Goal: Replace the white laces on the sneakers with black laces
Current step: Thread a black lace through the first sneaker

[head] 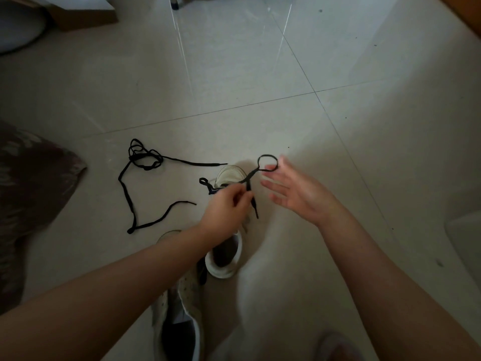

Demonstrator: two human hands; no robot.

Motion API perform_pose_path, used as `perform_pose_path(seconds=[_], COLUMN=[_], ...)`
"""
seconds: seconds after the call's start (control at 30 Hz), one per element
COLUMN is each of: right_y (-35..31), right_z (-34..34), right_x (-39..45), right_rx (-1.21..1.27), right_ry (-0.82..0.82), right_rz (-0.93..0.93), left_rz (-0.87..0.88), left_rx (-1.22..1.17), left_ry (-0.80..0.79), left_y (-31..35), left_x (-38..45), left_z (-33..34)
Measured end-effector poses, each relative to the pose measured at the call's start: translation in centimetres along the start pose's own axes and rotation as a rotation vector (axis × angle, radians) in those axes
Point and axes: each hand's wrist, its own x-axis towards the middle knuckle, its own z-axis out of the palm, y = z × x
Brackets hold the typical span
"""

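left hand point(229, 204) pinches flat black lace point(251, 175) tied on far white sneaker point(229, 178) mid-floor | right hand point(291, 190) open, fingertip seemingly in loop | lace light, limp, slippery: grip near knot | spare black lace point(130, 194) floor-left

Bare floor point(260, 74) lay open beyond the sneakers point(226, 246); a loose black lace point(130, 194) sprawled leftward, a patterned cushion point(28, 183) blocking the left edge.

Pale tiled floor point(260, 74). On it: two white sneakers, far one point(229, 175), near one point(179, 303) just behind; loose black lace point(130, 199) left of far one.
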Motion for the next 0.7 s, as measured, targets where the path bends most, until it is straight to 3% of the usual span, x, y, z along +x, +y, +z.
perform_pose_path(seconds=[0.07, 0.13, 0.23, 0.47, 0.6, 0.7], right_y=[0.9, 1.7, 2.3, 3.1, 3.6, 3.6], right_z=[-0.9, -0.9, 0.1, 2.1, 2.5, 2.6], right_x=[-0.2, -0.4, 0.0, 1.5, 2.0, 2.2], right_rx=[-0.499, -0.654, -0.651, -0.526, -0.323, -0.302], right_ry=[0.064, 0.023, 0.015, 0.076, 0.06, 0.002], right_rz=[-0.053, -0.093, -0.218, -0.305, -0.259, -0.214], left_rz=[0.015, 0.04, 0.018, -0.161, -0.2, -0.212], left_rx=[0.022, 0.028, -0.036, -0.235, -0.248, -0.305], left_ry=[0.051, 0.041, 0.04, 0.092, 0.049, 0.047], left_y=[-0.1, 0.2, 0.8, 0.4, 0.0, 0.7], left_x=[0.8, 1.4, 1.8, 2.2, 1.7, 1.8], left_z=[-0.9, -1.2, -1.2, -2.0, -2.2, -2.3])
